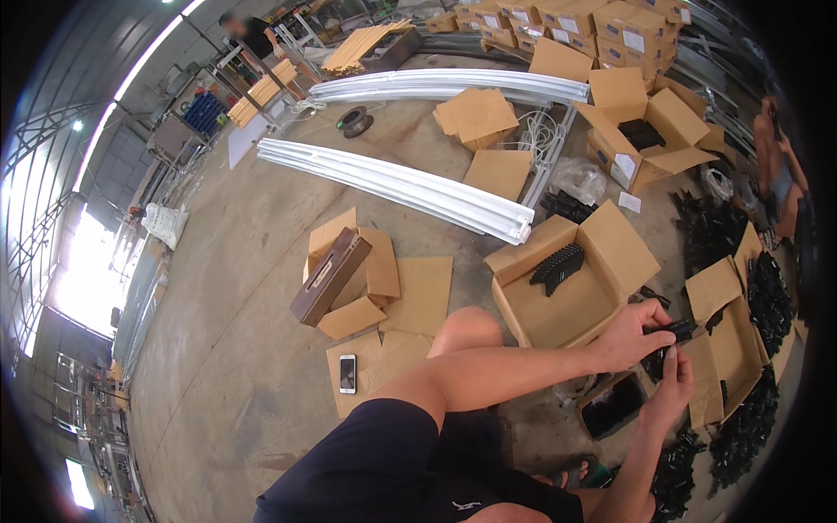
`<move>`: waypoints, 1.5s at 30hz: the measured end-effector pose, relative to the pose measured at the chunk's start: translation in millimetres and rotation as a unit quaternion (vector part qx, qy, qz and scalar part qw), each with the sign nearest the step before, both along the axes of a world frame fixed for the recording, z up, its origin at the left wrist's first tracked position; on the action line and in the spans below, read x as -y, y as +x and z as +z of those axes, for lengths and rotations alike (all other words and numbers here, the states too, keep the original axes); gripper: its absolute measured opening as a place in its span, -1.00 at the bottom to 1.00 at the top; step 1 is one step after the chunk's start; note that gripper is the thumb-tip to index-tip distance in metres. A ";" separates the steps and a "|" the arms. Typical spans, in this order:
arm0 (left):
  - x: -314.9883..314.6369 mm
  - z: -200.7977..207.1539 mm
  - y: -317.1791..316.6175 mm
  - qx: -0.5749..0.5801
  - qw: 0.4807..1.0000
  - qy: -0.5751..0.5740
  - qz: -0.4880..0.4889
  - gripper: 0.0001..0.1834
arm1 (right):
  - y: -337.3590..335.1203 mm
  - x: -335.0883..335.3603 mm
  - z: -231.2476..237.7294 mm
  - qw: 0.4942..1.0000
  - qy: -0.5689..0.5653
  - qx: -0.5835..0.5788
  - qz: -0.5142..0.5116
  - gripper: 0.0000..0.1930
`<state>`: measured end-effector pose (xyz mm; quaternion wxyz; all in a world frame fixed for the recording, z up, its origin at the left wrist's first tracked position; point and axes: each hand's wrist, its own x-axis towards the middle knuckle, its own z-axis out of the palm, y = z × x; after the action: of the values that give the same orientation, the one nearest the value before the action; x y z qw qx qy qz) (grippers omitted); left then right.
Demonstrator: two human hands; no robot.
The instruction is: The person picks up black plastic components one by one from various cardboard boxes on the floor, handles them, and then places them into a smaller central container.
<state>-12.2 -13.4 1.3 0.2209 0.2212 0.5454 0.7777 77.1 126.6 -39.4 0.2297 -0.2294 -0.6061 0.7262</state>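
Observation:
My left hand (pixel 629 338) is closed around a small bundle of black plastic pieces (pixel 676 332), held over the floor between two cartons. My right hand (pixel 670 394) comes up from below, its thumb and fingertips pinched together at the underside of the bundle. What exactly sits between those fingertips is too small to make out. Beside my left hand stands an open cardboard box (pixel 567 288) with a curved row of black pieces (pixel 558 268) lying in it. Under my wrists is a dark open tray (pixel 613 406).
Heaps of black pieces (pixel 741 436) lie at the right around another open carton (pixel 728 370). A phone (pixel 348 374) rests on flat cardboard at the left. White metal profiles (pixel 392 186) cross the floor ahead. Another person (pixel 779 166) sits at the far right; one more (pixel 255 39) stands at the back.

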 end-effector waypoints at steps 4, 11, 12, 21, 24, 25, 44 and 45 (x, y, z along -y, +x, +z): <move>-0.3 -6.3 0.4 0.009 1.000 0.014 0.004 -0.82 | -2.5 7.4 -2.2 0.999 -0.018 -0.038 -0.014 -0.83; 3.4 3.8 3.2 0.004 1.000 0.009 0.009 -0.82 | 0.7 7.0 5.2 0.999 0.047 -0.017 0.013 -0.82; 3.7 5.8 3.9 0.005 1.000 0.006 0.007 -0.82 | 1.5 3.7 3.3 0.998 0.060 -0.012 0.023 -0.81; 2.3 3.3 4.8 0.004 1.000 0.027 0.013 -0.80 | 1.8 3.7 13.1 0.999 0.042 -0.004 0.028 -0.85; 1.6 2.1 5.8 0.004 1.000 0.026 0.014 -0.81 | 3.3 2.4 8.9 0.998 0.040 -0.042 0.031 -0.89; 0.3 4.5 5.6 0.002 1.000 0.024 0.013 -0.81 | 3.7 -0.7 6.7 0.998 0.033 -0.032 0.037 -0.89; -2.4 2.4 4.8 0.022 1.000 0.020 -0.010 -0.81 | 3.3 -1.8 11.3 0.998 0.032 -0.038 0.050 -0.86; -2.4 1.3 5.3 0.020 1.000 0.020 -0.007 -0.81 | 4.1 -1.8 10.1 0.997 0.035 -0.044 0.053 -0.85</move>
<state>-6.9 -11.0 2.6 0.2334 0.2136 0.5238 0.7909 81.2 128.4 -29.3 0.2251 -0.1562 -0.6319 0.7250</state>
